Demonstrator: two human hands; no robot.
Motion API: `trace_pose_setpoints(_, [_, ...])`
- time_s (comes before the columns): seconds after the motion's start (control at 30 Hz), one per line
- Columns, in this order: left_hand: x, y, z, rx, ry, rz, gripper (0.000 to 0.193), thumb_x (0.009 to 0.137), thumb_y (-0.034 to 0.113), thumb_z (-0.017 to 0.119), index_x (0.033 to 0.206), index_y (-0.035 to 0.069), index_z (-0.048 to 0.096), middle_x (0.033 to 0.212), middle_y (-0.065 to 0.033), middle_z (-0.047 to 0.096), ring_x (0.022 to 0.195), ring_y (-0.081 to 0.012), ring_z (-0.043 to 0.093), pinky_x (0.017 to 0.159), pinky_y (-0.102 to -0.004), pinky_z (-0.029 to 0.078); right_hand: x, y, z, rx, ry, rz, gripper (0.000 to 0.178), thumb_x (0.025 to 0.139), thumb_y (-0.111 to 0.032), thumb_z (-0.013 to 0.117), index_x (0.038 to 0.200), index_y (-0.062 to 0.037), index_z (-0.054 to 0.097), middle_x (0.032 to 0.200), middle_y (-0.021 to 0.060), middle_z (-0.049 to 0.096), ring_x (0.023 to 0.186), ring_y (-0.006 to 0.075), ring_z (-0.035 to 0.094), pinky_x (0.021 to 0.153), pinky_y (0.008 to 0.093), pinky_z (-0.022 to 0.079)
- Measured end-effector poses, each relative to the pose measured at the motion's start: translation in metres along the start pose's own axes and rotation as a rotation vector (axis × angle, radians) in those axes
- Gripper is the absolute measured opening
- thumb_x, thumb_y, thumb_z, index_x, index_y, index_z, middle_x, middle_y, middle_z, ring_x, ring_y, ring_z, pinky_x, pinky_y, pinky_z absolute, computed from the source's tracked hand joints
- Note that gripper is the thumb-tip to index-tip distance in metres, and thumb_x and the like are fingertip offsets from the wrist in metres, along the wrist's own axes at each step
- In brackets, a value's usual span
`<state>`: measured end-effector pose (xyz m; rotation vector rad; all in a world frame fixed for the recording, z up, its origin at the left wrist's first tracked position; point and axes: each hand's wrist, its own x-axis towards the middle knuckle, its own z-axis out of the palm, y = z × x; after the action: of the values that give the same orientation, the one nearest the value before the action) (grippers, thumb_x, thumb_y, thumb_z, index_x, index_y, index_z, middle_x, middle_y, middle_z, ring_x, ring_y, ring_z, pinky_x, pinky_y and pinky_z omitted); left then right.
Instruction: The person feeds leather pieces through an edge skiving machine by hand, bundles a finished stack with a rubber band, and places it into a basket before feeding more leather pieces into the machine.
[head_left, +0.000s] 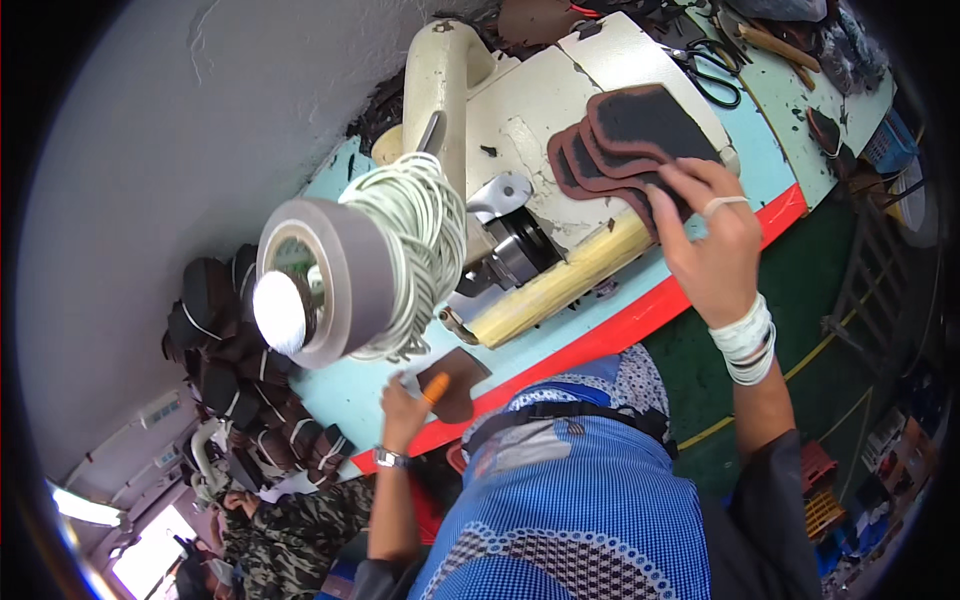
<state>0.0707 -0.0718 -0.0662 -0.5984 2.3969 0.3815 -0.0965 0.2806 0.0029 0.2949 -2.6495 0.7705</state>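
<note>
My right hand (718, 245), with a ring-like band on one finger and white cord wound round the wrist, reaches onto a fanned stack of dark leather pieces (640, 125) with reddish-brown edges. Its fingers are apart and touch the stack's near side. Lower left, my left hand (403, 415) is closed on a single brown leather piece (462, 378) at the table's front edge. An orange cover (436, 388) on one digit lies across that piece; the other fingertips are partly hidden. Between the hands are the machine's black and metal wheel parts (520, 248) and a pale yellow bar (565, 285).
A cream machine arm (435, 90) rises at the back. In front of it, a tape roll (325, 280) and coiled white cord (410, 250) block part of the view. Black scissors (712, 75) lie far right. Tied dark bundles (225, 330) pile up left, near another person in camouflage clothing (300, 530).
</note>
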Motion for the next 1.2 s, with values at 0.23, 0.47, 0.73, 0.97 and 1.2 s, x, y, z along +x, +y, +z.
trace_pose_setpoints(0.23, [-0.025, -0.012, 0.084, -0.107, 0.241, -0.130, 0.092, 0.063, 0.040, 0.080, 0.128, -0.003, 0.030, 0.114, -0.0285, 0.042, 0.101, -0.0366, 0.045, 0.085, -0.0418, 0.041, 0.014, 0.141, 0.006, 0.260, -0.334, 0.816, 0.049, 0.088, -0.043, 0.046, 0.094, 0.0035, 0.059, 0.066, 0.0100, 0.057, 0.062, 0.0167, 0.057, 0.053, 0.0279, 0.044])
trace_pose_setpoints(0.47, [-0.011, 0.005, 0.068, -0.242, 0.156, 0.053, 0.089, 0.060, 0.014, 0.082, 0.133, 0.009, 0.031, 0.108, -0.0187, 0.039, 0.100, -0.0334, 0.041, 0.089, -0.0403, 0.037, 0.000, 0.216, 0.048, 0.402, -1.036, 0.719, 0.037, 0.089, -0.035, 0.041, 0.102, -0.0021, 0.052, 0.060, 0.0016, 0.048, 0.049, 0.0060, 0.043, 0.041, 0.0222, 0.033])
trace_pose_setpoints(0.73, [0.001, 0.014, 0.068, -0.207, 0.071, 0.115, 0.095, 0.055, 0.006, 0.081, 0.135, 0.010, 0.030, 0.108, -0.0184, 0.038, 0.101, -0.0337, 0.039, 0.090, -0.0418, 0.038, 0.035, 0.231, 0.050, 0.451, -1.171, 1.102, 0.036, 0.082, -0.047, 0.047, 0.097, -0.0157, 0.055, 0.053, -0.0035, 0.043, 0.043, 0.0031, 0.032, 0.036, 0.0177, 0.022])
trace_pose_setpoints(0.97, [0.002, 0.021, 0.065, -0.132, 0.096, 0.062, 0.097, 0.053, 0.005, 0.082, 0.134, 0.008, 0.028, 0.109, -0.0187, 0.038, 0.101, -0.0348, 0.039, 0.090, -0.0419, 0.038, -0.024, 0.235, 0.060, 0.475, -0.407, 0.147, 0.044, 0.093, -0.033, 0.034, 0.130, -0.0096, 0.043, 0.103, 0.0054, 0.054, 0.080, 0.0092, 0.050, 0.060, 0.0194, 0.039])
trace_pose_setpoints(1.2, [0.005, 0.020, 0.065, -0.119, 0.095, 0.095, 0.097, 0.051, 0.003, 0.081, 0.133, 0.006, 0.030, 0.108, -0.0176, 0.040, 0.100, -0.0342, 0.040, 0.090, -0.0420, 0.038, 0.009, 0.225, 0.037, 0.600, -1.018, 0.833, 0.048, 0.094, -0.033, 0.032, 0.136, -0.0097, 0.034, 0.084, -0.0008, 0.054, 0.060, 0.0050, 0.045, 0.047, 0.0190, 0.033])
